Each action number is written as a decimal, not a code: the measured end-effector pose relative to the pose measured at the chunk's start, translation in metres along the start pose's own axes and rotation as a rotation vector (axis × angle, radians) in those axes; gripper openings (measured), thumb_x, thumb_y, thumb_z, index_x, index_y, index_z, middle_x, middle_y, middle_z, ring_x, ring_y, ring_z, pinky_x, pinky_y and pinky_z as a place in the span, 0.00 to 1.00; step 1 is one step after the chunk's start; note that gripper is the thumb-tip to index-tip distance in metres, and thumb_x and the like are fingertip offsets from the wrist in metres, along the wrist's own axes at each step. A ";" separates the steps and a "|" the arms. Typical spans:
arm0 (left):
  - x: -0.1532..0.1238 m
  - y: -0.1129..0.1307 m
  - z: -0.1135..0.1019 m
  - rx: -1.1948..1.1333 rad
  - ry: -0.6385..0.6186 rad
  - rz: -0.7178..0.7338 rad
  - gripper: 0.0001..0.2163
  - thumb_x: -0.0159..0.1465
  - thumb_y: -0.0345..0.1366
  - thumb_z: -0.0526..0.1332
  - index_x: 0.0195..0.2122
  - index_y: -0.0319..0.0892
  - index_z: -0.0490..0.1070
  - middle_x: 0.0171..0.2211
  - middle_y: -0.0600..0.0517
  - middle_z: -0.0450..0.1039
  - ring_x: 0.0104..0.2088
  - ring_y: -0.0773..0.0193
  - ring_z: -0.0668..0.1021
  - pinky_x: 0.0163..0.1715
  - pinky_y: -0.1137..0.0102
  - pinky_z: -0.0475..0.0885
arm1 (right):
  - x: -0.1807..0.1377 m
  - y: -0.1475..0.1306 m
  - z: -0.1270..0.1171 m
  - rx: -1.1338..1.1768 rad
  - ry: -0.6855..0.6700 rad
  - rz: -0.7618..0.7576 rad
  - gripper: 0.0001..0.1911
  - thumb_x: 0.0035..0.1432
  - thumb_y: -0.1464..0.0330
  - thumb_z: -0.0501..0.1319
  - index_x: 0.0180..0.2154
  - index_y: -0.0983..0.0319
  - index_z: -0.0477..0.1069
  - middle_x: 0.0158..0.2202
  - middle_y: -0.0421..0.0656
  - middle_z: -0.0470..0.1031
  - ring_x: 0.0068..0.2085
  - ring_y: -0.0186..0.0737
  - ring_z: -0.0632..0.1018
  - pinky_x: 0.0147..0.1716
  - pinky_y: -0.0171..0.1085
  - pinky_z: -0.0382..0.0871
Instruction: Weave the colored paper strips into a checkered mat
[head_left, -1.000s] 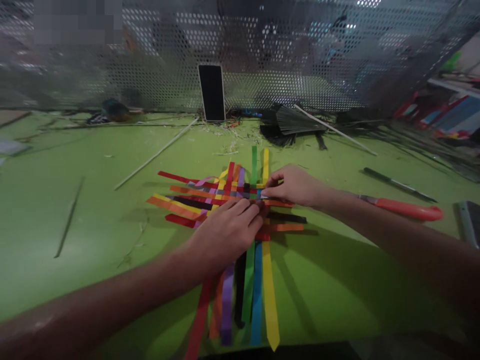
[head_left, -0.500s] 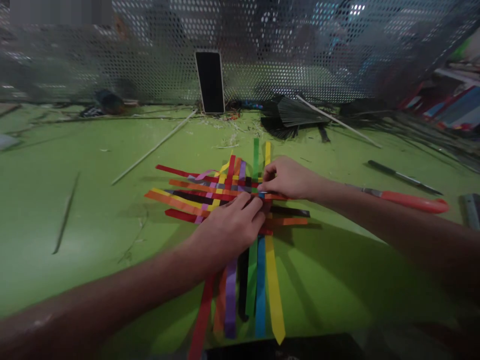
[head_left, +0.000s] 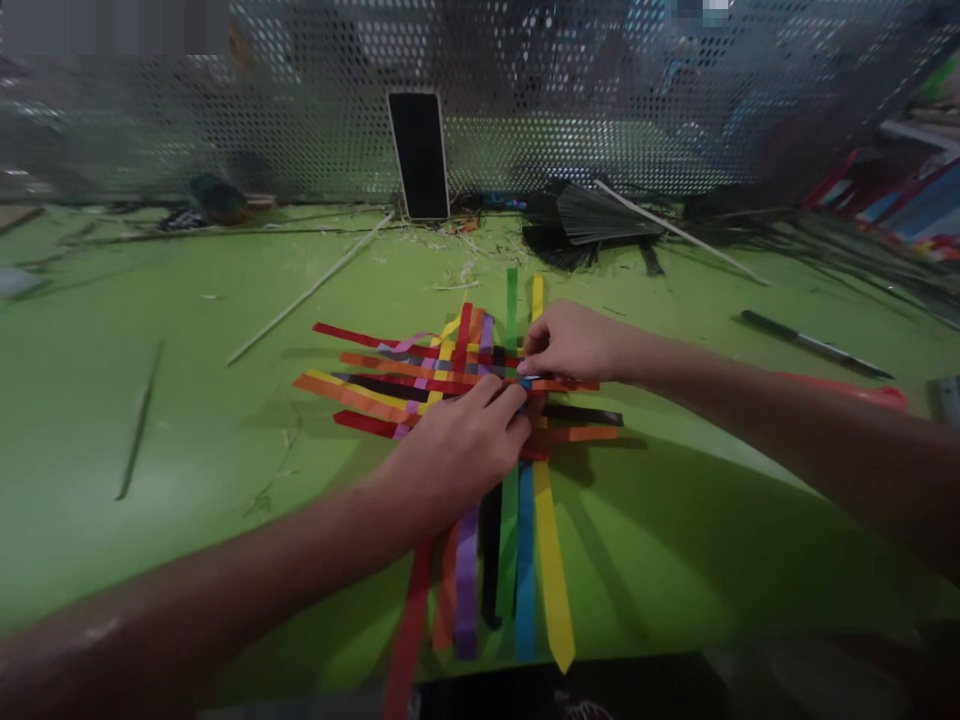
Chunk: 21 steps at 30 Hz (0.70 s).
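A loose weave of coloured paper strips (head_left: 450, 368) lies flat on the green table. My left hand (head_left: 476, 425) rests on the weave with its fingers bent and closed on the strips near the middle. My right hand (head_left: 570, 345) is just beyond it, thumb and forefinger pinched at the upper end of a blue paper strip (head_left: 526, 560). That strip's tail runs toward me, between a green strip (head_left: 508, 545) and a yellow strip (head_left: 553, 570). Both hands cover part of the weave, so the crossings beneath them are hidden.
A phone (head_left: 418, 155) leans against the perforated metal screen (head_left: 300, 110). A black-handled knife (head_left: 814, 343) lies right, above a red handle (head_left: 855, 388) partly behind my forearm. Dark fibres (head_left: 600, 215), a thin stick (head_left: 311, 287) and scraps lie around.
The view has shifted slightly, and my right forearm now covers more of the red-handled tool. Both hands stay at nearly the same place on the weave.
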<state>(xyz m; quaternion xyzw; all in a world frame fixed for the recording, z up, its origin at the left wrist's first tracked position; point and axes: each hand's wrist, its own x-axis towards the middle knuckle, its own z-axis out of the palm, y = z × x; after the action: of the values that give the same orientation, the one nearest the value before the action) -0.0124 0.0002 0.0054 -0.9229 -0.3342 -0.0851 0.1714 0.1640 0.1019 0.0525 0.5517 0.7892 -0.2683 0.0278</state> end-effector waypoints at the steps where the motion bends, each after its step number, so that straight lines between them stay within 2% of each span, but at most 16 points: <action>1: 0.000 0.000 0.000 -0.002 0.002 0.005 0.08 0.72 0.26 0.59 0.47 0.36 0.76 0.42 0.45 0.75 0.42 0.55 0.76 0.25 0.68 0.68 | 0.000 0.000 0.001 0.004 0.007 0.003 0.05 0.56 0.71 0.68 0.29 0.66 0.79 0.19 0.39 0.72 0.23 0.32 0.68 0.26 0.34 0.60; 6: 0.000 -0.002 0.000 -0.019 0.004 0.027 0.07 0.71 0.25 0.59 0.45 0.36 0.77 0.41 0.45 0.75 0.40 0.54 0.77 0.25 0.67 0.69 | -0.002 0.000 0.003 -0.007 0.053 -0.027 0.07 0.58 0.70 0.67 0.28 0.65 0.79 0.20 0.39 0.73 0.24 0.32 0.69 0.27 0.34 0.60; 10: 0.000 -0.001 -0.001 -0.039 -0.017 -0.004 0.08 0.72 0.26 0.58 0.47 0.37 0.78 0.44 0.44 0.75 0.43 0.53 0.78 0.26 0.68 0.71 | -0.004 -0.001 0.000 0.079 -0.013 -0.008 0.07 0.57 0.74 0.66 0.26 0.64 0.75 0.19 0.38 0.73 0.22 0.32 0.71 0.25 0.33 0.61; 13: -0.001 0.000 0.001 -0.053 -0.021 -0.043 0.09 0.72 0.26 0.58 0.47 0.37 0.78 0.44 0.42 0.75 0.46 0.51 0.77 0.30 0.67 0.75 | -0.004 -0.001 -0.001 0.153 -0.031 0.014 0.07 0.57 0.75 0.64 0.26 0.64 0.75 0.17 0.38 0.72 0.20 0.31 0.70 0.23 0.33 0.61; 16: -0.002 0.001 0.005 -0.058 0.012 -0.072 0.11 0.72 0.25 0.56 0.48 0.36 0.78 0.44 0.40 0.74 0.48 0.49 0.76 0.37 0.64 0.78 | -0.003 0.000 0.002 0.107 -0.006 -0.004 0.08 0.58 0.75 0.64 0.25 0.65 0.75 0.16 0.37 0.70 0.20 0.30 0.68 0.23 0.33 0.58; 21: -0.004 0.001 0.010 -0.060 0.076 -0.071 0.13 0.73 0.25 0.54 0.51 0.36 0.78 0.44 0.38 0.74 0.49 0.47 0.76 0.36 0.63 0.79 | -0.003 0.003 0.006 -0.021 0.075 -0.106 0.07 0.57 0.72 0.66 0.26 0.65 0.77 0.21 0.39 0.73 0.23 0.31 0.68 0.25 0.35 0.58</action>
<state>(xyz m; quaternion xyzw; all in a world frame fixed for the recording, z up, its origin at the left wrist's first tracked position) -0.0143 0.0004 -0.0053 -0.9111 -0.3575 -0.1364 0.1531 0.1663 0.0977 0.0468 0.5184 0.8207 -0.2401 -0.0103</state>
